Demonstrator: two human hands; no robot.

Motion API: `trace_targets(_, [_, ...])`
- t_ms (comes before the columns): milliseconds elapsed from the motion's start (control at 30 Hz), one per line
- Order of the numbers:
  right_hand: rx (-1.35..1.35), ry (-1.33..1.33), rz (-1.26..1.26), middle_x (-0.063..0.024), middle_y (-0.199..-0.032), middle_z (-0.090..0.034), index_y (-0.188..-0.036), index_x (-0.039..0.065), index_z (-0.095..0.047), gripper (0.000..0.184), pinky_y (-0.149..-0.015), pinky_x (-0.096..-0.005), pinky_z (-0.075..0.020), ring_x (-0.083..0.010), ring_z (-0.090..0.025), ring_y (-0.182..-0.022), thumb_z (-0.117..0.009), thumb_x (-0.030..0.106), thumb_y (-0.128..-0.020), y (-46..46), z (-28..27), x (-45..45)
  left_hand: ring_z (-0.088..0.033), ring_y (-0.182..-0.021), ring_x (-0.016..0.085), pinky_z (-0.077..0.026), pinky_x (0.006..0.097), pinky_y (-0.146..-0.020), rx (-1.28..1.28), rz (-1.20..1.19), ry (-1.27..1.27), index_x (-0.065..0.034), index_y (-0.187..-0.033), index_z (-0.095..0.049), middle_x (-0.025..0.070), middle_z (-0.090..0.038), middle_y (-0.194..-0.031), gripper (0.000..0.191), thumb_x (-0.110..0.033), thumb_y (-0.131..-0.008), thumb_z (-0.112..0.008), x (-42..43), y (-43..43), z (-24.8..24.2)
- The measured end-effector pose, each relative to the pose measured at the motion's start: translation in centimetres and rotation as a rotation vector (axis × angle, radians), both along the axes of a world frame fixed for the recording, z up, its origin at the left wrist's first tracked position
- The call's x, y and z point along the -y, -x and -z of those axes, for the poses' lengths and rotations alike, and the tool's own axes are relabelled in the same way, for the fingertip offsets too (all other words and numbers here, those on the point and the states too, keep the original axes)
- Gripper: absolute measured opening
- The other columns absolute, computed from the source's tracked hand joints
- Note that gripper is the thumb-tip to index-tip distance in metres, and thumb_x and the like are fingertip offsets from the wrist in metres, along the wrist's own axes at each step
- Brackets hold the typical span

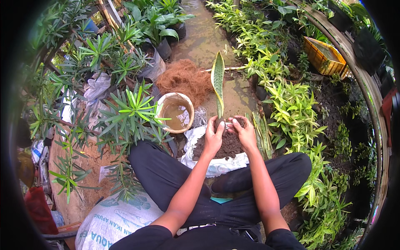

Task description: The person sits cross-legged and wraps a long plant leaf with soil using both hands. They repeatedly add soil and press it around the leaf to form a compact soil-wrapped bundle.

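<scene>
A yellow-edged snake plant leaf (219,82) stands upright, its base in a clump of dark soil. My left hand (214,132) is closed around that clump, thumb towards me. Close on its right, my right hand (242,129) has curled fingers around some dark soil. Both hands are above a white woven sack (190,147), whose rolled rim surrounds a heap of dark moist soil (229,146). More snake plant leaves (262,134) lie on the ground right of the sack. Left of the hands is a round pot of water (177,112), with reddish-brown coconut fibre (186,79) behind it.
Leafy potted plants (290,109) line the right side, and a long-leaved shrub (134,109) reaches in from the left. A filled printed sack (118,218) lies at the lower left. A yellow plastic crate (325,57) is at the upper right. A wet path (200,34) runs ahead.
</scene>
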State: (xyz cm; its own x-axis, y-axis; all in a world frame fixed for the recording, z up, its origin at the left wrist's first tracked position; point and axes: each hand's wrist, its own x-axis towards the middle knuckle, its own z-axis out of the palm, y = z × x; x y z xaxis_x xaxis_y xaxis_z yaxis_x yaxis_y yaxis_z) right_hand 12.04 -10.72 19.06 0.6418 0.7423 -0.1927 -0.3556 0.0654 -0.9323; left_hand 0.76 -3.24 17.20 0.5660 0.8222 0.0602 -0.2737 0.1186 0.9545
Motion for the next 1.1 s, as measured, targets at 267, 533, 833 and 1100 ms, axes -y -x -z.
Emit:
trace_targets(267, [-0.274, -0.117, -0.042, -0.0132, -0.106, -0.066, -0.121, 0.001, -0.054, 0.032, -0.075, -0.0284, -0.0585, -0.0172, -0.067, -0.084, -0.05, 0.028, -0.103, -0.1, -0.9, 0.2, -0.057, -0.111, 0.015, -0.048, 0.0297, -0.094, 0.074, 0.027, 0.076, 0.0014, -0.134, -0.045, 0.0102, -0.06, -0.121, 0.042, -0.021, -0.101, -0.056, -0.2, 0.4, -1.0])
trace_targets(533, [-0.153, -0.088, -0.025, -0.0111, -0.101, -0.067, -0.12, 0.001, -0.056, 0.031, -0.074, -0.0269, -0.0593, -0.0147, -0.067, -0.083, -0.054, 0.025, -0.101, -1.2, 0.7, 0.7, -0.061, -0.108, 0.018, -0.052, 0.0347, -0.094, 0.097, 0.074, 0.121, 0.0002, -0.136, -0.043, 0.0109, -0.059, -0.121, 0.042, -0.023, -0.102, -0.052, -0.3, 0.4, -1.1])
trace_targets(833, [-0.402, -0.24, -0.057, -0.0222, -0.119, -0.062, -0.124, -0.003, -0.05, 0.03, -0.092, -0.0357, -0.0585, -0.029, -0.066, -0.106, -0.057, -0.001, -0.095, -1.3, -0.4, 0.7, -0.059, -0.113, 0.019, -0.051, 0.0346, -0.097, 0.089, 0.054, 0.108, 0.0001, -0.137, -0.043, 0.0113, -0.059, -0.122, 0.041, -0.023, -0.103, -0.05, -0.5, 0.2, -0.6])
trace_targets(1100, [-0.085, -0.079, -0.037, -0.0204, -0.115, -0.063, -0.124, -0.005, -0.05, 0.028, -0.085, -0.0338, -0.0604, -0.0288, -0.068, -0.1, -0.054, 0.008, -0.099, -0.3, -0.8, 0.7, -0.058, -0.116, 0.022, -0.048, 0.0362, -0.102, 0.183, 0.081, 0.232, -0.001, -0.138, -0.041, 0.0136, -0.056, -0.127, 0.041, -0.025, -0.105, -0.044, -0.2, 0.3, -1.6])
